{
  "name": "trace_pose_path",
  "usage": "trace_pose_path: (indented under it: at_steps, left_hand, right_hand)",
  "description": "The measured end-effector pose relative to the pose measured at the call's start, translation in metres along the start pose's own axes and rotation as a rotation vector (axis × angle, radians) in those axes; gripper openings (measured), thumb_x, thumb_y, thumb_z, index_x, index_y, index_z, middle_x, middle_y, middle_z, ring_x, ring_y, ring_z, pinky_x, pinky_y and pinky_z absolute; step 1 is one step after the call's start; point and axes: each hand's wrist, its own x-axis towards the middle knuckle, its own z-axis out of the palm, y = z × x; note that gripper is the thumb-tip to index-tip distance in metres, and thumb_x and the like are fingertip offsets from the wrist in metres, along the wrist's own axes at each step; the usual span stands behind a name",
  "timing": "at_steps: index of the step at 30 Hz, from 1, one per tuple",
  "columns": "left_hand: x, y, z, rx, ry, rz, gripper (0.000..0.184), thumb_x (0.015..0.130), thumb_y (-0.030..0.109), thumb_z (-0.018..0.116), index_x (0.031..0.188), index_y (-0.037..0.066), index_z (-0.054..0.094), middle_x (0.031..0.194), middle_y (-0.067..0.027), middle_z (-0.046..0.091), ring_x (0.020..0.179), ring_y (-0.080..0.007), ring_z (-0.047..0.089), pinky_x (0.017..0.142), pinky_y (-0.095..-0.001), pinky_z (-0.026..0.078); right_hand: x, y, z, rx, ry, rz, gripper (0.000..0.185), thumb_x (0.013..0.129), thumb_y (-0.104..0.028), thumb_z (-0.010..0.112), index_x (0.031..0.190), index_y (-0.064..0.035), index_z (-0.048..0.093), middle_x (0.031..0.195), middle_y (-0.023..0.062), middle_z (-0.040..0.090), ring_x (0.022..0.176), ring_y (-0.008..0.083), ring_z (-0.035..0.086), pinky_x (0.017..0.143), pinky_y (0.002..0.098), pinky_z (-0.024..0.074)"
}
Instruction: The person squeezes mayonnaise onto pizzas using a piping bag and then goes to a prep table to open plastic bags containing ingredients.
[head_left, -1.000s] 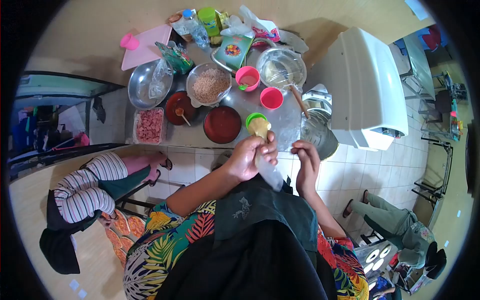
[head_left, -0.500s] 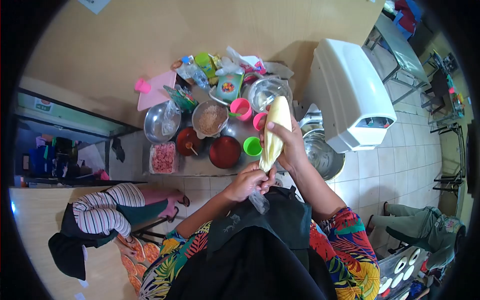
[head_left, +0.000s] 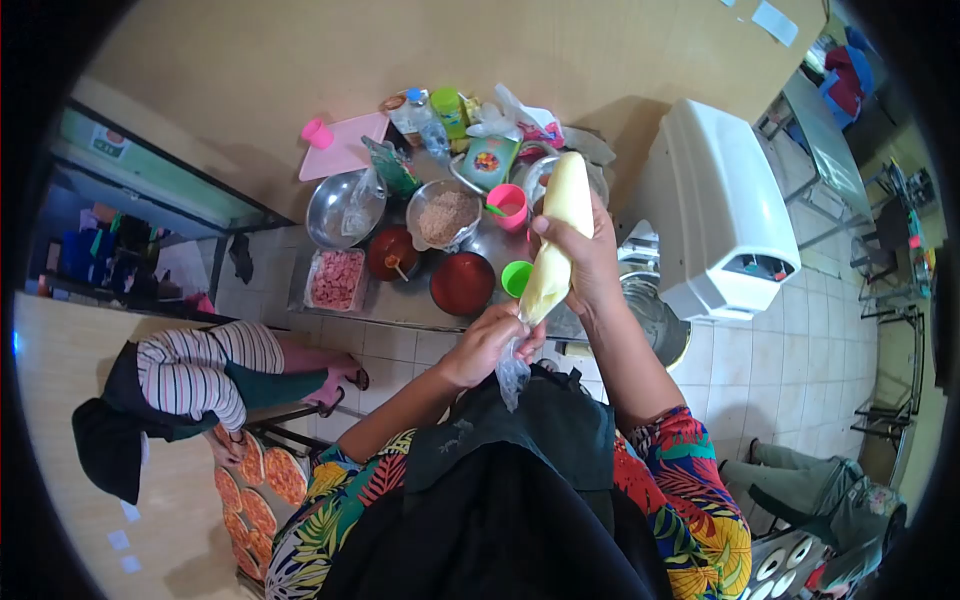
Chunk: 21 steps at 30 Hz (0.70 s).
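A clear plastic piping bag (head_left: 556,245), packed with pale yellow filling, is held up at a slant in front of me. My right hand (head_left: 585,255) wraps around its full middle, with the thumb lying across the front. Lower down, my left hand (head_left: 495,345) is closed around the bag's narrow gathered neck. Loose, crumpled plastic hangs below that fist. Behind the bag stand a pink cup (head_left: 508,205) and a green cup (head_left: 516,279) on the metal table. A metal bowl behind them is partly hidden by the bag.
The steel table (head_left: 380,312) also holds a bowl of shredded filling (head_left: 447,215), red sauce bowls (head_left: 462,284), diced pink meat (head_left: 336,280) and a steel bowl (head_left: 330,212). A white mixer (head_left: 715,215) stands right. One person (head_left: 190,390) works over topped dough rounds (head_left: 258,500); another (head_left: 830,510) is at right.
My view has shifted, so the table appears a little further right and higher. The bag stays in both hands; its plump end now sits higher and further right.
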Motion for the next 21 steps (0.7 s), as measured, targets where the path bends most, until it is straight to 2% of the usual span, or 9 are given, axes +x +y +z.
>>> trace_pose_path:
  at_steps: [4,7,10,13,18,21]
  left_hand:
    - [-0.012,-0.008,-0.009,0.002,0.054,0.066,0.012,0.080,0.009,0.037,0.082,0.002,0.045,0.065,-0.0036,0.044,0.062,-0.0126,0.044,0.065,-0.0286,0.041]
    - [-0.027,-0.011,-0.021,0.037,0.013,0.106,0.012,0.083,0.010,0.037,0.083,0.002,0.047,0.066,-0.0034,0.044,0.060,-0.0112,0.045,0.061,-0.0267,0.041]
    - [-0.048,-0.002,-0.030,0.048,0.038,0.116,0.012,0.083,0.009,0.036,0.084,0.002,0.046,0.064,-0.0010,0.041,0.057,-0.0099,0.041,0.061,-0.0267,0.041]
    - [-0.075,0.011,-0.041,0.019,0.099,0.144,0.012,0.082,0.008,0.035,0.084,0.003,0.045,0.063,0.0009,0.038,0.056,-0.0083,0.038,0.060,-0.0263,0.040]
    - [-0.124,0.014,-0.061,0.012,0.219,0.221,0.011,0.081,0.009,0.035,0.081,0.005,0.045,0.061,0.0025,0.036,0.054,-0.0061,0.035,0.058,-0.0255,0.040]
    - [-0.153,0.007,-0.076,0.019,0.325,0.259,0.011,0.081,0.010,0.035,0.078,0.005,0.045,0.060,0.0029,0.035,0.054,-0.0062,0.036,0.057,-0.0252,0.039]
  right_hand:
    - [-0.003,0.015,0.011,-0.059,0.001,0.041,0.041,0.066,0.003,0.062,0.105,-0.0045,0.052,0.088,0.0004,0.055,0.072,0.0071,0.051,0.062,0.0212,0.0423]
    - [-0.008,0.025,0.025,-0.075,-0.040,0.060,0.034,0.069,0.001,0.062,0.102,-0.0045,0.054,0.085,0.0002,0.055,0.066,0.0069,0.051,0.057,0.0205,0.0420]
    - [-0.010,0.037,0.050,-0.074,-0.061,0.063,0.027,0.075,-0.008,0.065,0.099,-0.0042,0.054,0.080,0.0006,0.055,0.061,0.0080,0.051,0.053,0.0216,0.0418]
    - [-0.013,0.048,0.084,-0.026,-0.065,0.088,0.026,0.076,-0.010,0.065,0.099,-0.0036,0.054,0.079,0.0004,0.055,0.062,0.0085,0.051,0.052,0.0218,0.0416]
    - [-0.014,0.091,0.127,0.034,-0.241,0.185,0.021,0.085,-0.024,0.056,0.088,-0.0030,0.053,0.061,0.0013,0.048,0.050,0.0100,0.045,0.045,0.0242,0.0376]
    - [-0.019,0.122,0.149,0.111,-0.350,0.278,0.023,0.085,-0.025,0.056,0.089,-0.0028,0.053,0.061,0.0009,0.048,0.049,0.0099,0.045,0.045,0.0243,0.0372]
